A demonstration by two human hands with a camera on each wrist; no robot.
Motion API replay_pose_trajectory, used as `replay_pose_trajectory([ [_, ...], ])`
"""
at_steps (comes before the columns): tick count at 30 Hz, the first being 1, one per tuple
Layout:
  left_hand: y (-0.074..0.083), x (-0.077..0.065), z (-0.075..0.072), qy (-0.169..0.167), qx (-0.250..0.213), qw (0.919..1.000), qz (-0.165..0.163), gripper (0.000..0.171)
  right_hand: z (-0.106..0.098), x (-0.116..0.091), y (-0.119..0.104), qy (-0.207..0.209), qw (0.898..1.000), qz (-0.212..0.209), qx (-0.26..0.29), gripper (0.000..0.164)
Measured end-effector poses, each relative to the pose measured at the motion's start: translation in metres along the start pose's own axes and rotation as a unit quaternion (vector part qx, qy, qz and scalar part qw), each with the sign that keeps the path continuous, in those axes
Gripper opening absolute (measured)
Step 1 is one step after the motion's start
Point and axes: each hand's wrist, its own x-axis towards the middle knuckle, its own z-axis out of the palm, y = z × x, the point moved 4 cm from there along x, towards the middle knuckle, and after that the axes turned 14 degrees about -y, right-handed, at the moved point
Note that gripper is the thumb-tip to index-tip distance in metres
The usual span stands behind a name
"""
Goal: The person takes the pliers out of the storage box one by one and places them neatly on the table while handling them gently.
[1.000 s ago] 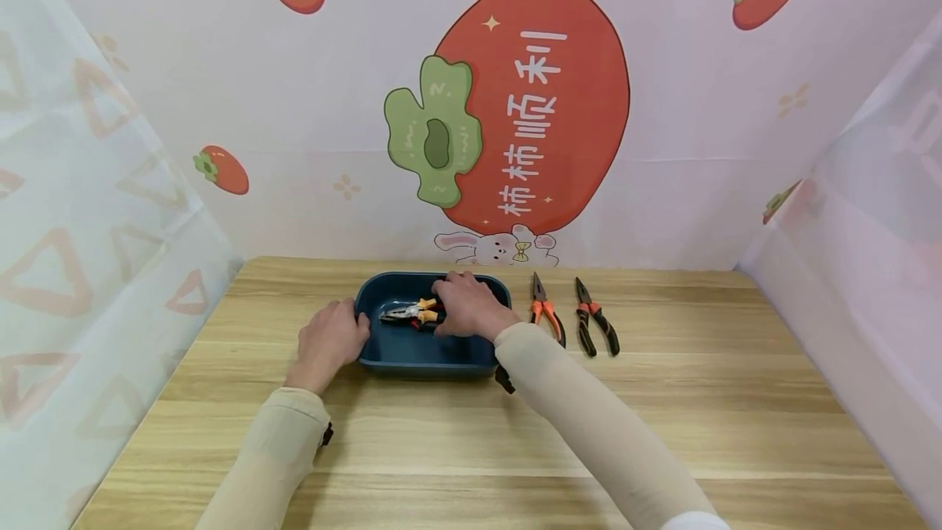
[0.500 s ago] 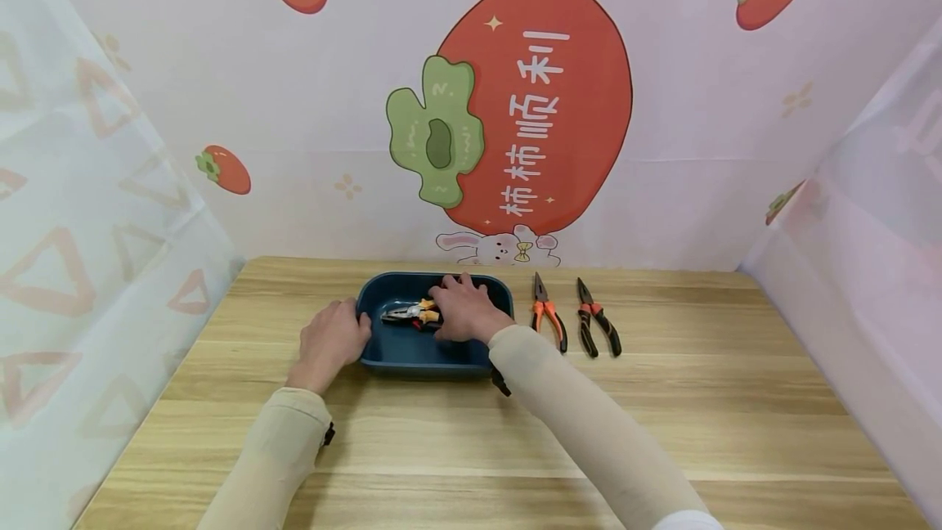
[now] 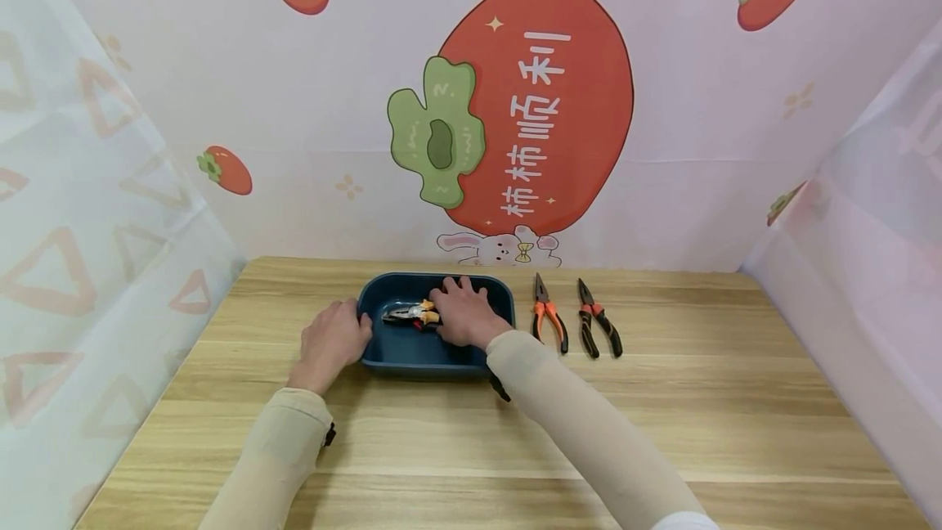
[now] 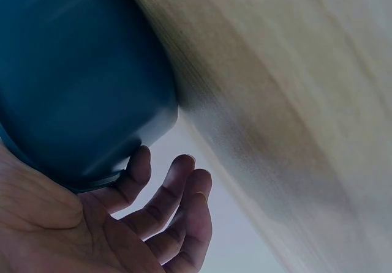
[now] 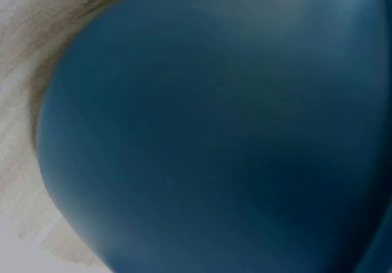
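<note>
Pliers with dark metal jaws and yellow-and-red handles (image 3: pixel 415 314) lie inside the dark blue, rounded rectangular container (image 3: pixel 423 366), heads toward the left hand (image 3: pixel 333 343), which grips the container's left rim. The right hand (image 3: pixel 464 316) reaches in over the handle ends, fingers spread; whether it holds anything cannot be told. Since a second ago, its wrist has shifted slightly nearer the wearer. Its fingertips are partly hidden; the right wrist view shows mostly blurred container wall.
</note>
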Motion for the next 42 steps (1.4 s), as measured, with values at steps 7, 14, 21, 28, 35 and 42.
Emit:
replay_pose_trajectory([
  [7, -0.0004, 0.0001, 0.0004, -0.003, 0.001, 1.0, -0.001, 0.043, 0.0016, 0.0, 0.0025, 0.008, 1.0, 0.008, 0.022, 0.048],
  [14, 0.0001, -0.0005, 0.0004, -0.003, -0.001, 1.0, 0.0, 0.042, 0.0043, 0.0012, 0.0048, -0.002, 0.999, 0.011, 0.034, 0.049],
  [21, 0.0001, -0.0007, 0.0006, -0.001, -0.002, 1.0, -0.001, 0.041, 0.0049, 0.0011, 0.0041, -0.001, 0.999, 0.015, 0.034, 0.05],
  [28, 0.0003, -0.0006, 0.0001, -0.001, 0.0, 1.0, 0.001, 0.041, 0.0047, 0.0016, 0.0037, -0.004, 0.999, 0.024, 0.032, 0.052],
  [35, 0.0006, -0.0005, -0.0004, -0.003, 0.001, 1.0, 0.003, 0.043, 0.0037, -0.0006, 0.0024, 0.004, 0.998, 0.041, 0.036, 0.053],
  [42, 0.0009, -0.0011, -0.0002, -0.001, 0.004, 1.0, 0.005, 0.043, 0.0038, -0.002, 0.0026, 0.008, 0.998, 0.05, 0.034, 0.053],
])
